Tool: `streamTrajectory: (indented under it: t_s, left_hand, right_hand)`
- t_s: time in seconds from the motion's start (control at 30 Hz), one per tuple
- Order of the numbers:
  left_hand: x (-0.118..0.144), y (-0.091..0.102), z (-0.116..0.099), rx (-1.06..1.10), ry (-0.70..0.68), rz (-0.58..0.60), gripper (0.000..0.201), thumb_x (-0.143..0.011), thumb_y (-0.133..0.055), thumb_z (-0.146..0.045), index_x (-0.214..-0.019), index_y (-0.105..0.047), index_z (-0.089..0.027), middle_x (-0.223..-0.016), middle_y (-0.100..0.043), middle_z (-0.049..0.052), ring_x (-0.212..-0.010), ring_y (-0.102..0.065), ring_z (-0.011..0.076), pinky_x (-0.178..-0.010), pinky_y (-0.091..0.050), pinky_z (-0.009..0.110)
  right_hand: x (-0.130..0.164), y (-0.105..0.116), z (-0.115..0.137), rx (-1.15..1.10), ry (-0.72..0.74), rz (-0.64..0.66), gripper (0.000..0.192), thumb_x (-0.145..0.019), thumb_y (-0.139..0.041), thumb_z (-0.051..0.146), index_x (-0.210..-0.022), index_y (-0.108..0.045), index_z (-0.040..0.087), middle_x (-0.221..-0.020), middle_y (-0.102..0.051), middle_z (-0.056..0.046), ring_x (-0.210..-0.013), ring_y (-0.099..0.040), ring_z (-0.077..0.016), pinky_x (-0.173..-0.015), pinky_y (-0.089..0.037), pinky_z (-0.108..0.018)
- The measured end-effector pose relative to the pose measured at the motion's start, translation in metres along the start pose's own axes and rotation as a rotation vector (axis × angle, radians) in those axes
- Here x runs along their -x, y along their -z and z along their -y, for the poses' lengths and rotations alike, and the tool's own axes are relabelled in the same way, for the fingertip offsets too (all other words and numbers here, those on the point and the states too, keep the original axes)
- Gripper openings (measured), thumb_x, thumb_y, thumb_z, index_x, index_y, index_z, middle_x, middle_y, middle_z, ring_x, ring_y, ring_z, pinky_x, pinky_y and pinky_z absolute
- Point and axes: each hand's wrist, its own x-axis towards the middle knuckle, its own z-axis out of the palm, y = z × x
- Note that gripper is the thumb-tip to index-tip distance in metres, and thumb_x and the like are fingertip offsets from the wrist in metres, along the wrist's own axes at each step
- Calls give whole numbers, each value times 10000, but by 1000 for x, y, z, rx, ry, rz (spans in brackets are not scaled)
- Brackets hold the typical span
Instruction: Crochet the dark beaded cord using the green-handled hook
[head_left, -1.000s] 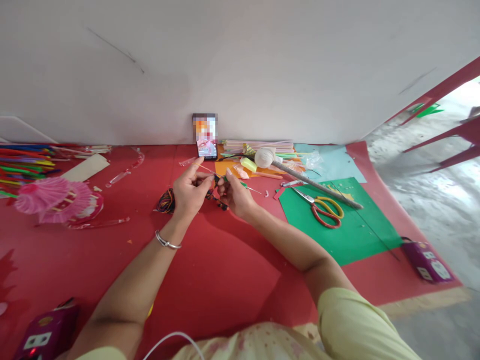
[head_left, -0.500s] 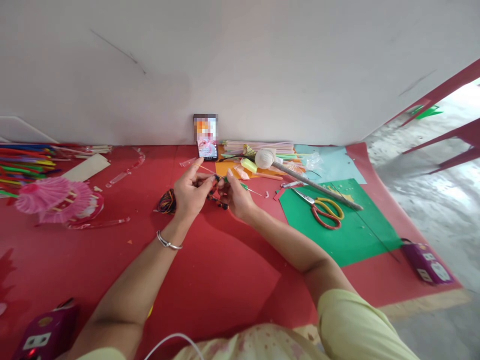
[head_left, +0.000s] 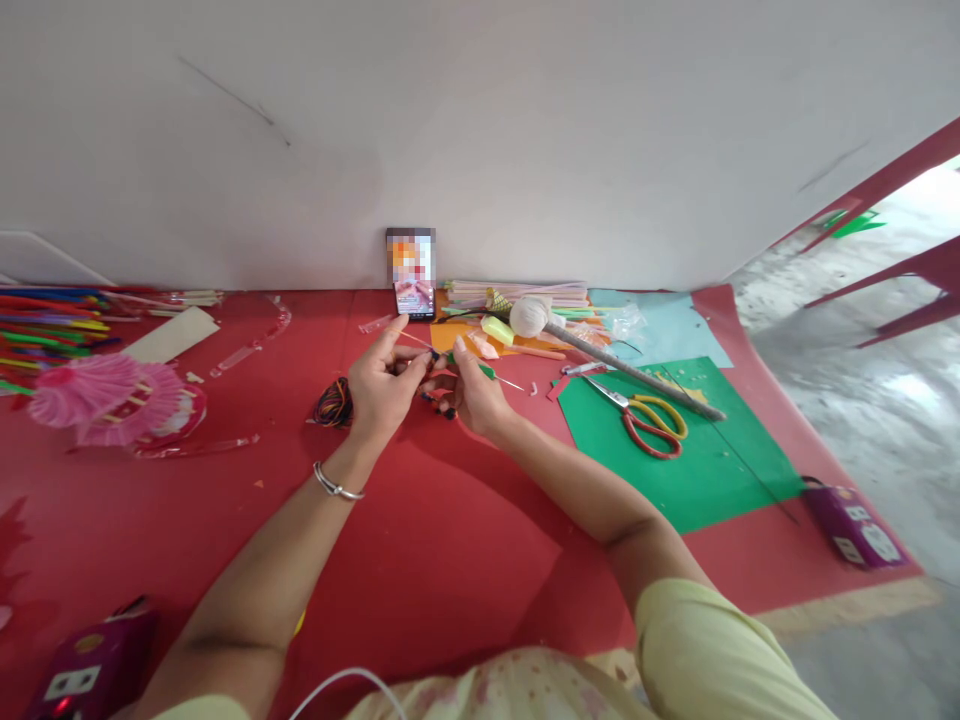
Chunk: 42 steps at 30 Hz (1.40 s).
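In the head view both hands meet over the red tabletop, in front of a propped-up phone (head_left: 415,300). My left hand (head_left: 382,380) pinches a thin pale stick with dark cord about it. My right hand (head_left: 474,385) grips the same thin stick (head_left: 510,382) by its green-covered stretch (head_left: 486,371), and the bare end sticks out to the right. Dark multicoloured cord (head_left: 444,407) hangs below the fingertips. A loose coil of similar cord (head_left: 332,403) lies just left of my left hand. The fingers partly hide where cord and stick meet.
Red-and-yellow-handled scissors (head_left: 652,425) lie on a green sheet (head_left: 739,440), beside a long grey stick with a white ball end (head_left: 530,316). Pink paper craft (head_left: 124,400) and coloured pipe cleaners (head_left: 52,325) are at the left. Purple boxes (head_left: 855,525) sit near the edges.
The cord below my fingers has shifted slightly, and my right fingers have moved a little. Both hands otherwise keep their place on the stick.
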Motion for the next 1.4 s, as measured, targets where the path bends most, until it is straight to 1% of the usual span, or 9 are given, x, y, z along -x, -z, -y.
streamTrajectory:
  t_s: [0.3,0.47,0.57,0.8,1.07,1.17,1.23,1.3,1.4]
  left_hand:
    - [-1,1,-5,11,-4,-2,654,-847,-862,-292,-1484,-743,-212,-938,-861,59,-738,-733,166,-695,-606,277]
    - [0,2,0,-32,-25,3,664,-844,-866,-302,-1491,-745,-216,-943,-870,57,-680,-686,137,-676,-592,258]
    - [-3,2,4,-2,-18,1,716,-815,-868,-304,-1509,-731,-195,-944,-871,61,-650,-675,124,-627,-568,238]
    - [-10,3,9,132,66,26,837,-732,-918,-312,-1528,-713,-155,-902,-858,54,-742,-752,159,-714,-616,263]
    - [-5,1,1,136,78,28,810,-702,-927,-255,-1485,-743,-158,-910,-857,63,-739,-736,152,-697,-594,253]
    - [-6,1,-7,304,210,24,851,-639,-948,-229,-1461,-743,-146,-808,-819,28,-603,-636,99,-581,-509,210]
    - [-8,4,-12,425,382,98,882,-574,-967,-214,-1426,-750,-148,-723,-771,-12,-465,-451,39,-455,-333,180]
    - [-10,9,-15,478,500,191,855,-548,-973,-201,-1375,-765,-147,-693,-746,-20,-436,-368,17,-434,-234,174]
    - [-13,14,-18,469,520,245,843,-537,-983,-198,-1352,-773,-148,-713,-770,11,-436,-367,18,-441,-194,179]
  right_hand:
    - [0,-2,2,-29,14,-20,641,-769,-857,813,-798,-652,206,-798,-702,-6,-652,-633,-115,-459,-480,-215]
    - [-1,-2,1,-49,32,-23,650,-722,-896,805,-777,-664,201,-798,-689,5,-660,-645,-118,-448,-473,-215]
    - [-1,-1,1,-45,32,-6,628,-778,-865,795,-783,-668,199,-796,-697,-3,-662,-646,-121,-461,-472,-219]
    - [-2,1,2,-79,11,14,584,-836,-860,737,-778,-662,191,-741,-654,24,-625,-633,-119,-474,-481,-235]
    - [-3,-1,-2,-157,-8,-16,574,-942,-766,732,-777,-656,194,-728,-645,19,-624,-614,-110,-479,-435,-224]
    - [-6,1,-6,-270,-57,-3,599,-974,-702,768,-779,-636,205,-712,-642,20,-597,-575,-98,-490,-426,-205]
    - [-8,4,-7,-333,-127,46,625,-990,-658,792,-770,-612,209,-711,-651,19,-560,-540,-90,-480,-414,-198]
    - [-11,8,-7,-352,-202,116,649,-999,-624,809,-753,-583,209,-708,-657,15,-533,-512,-89,-473,-407,-196]
    - [-15,14,-5,-334,-256,165,661,-999,-621,813,-737,-556,210,-683,-644,15,-528,-512,-94,-480,-416,-196]
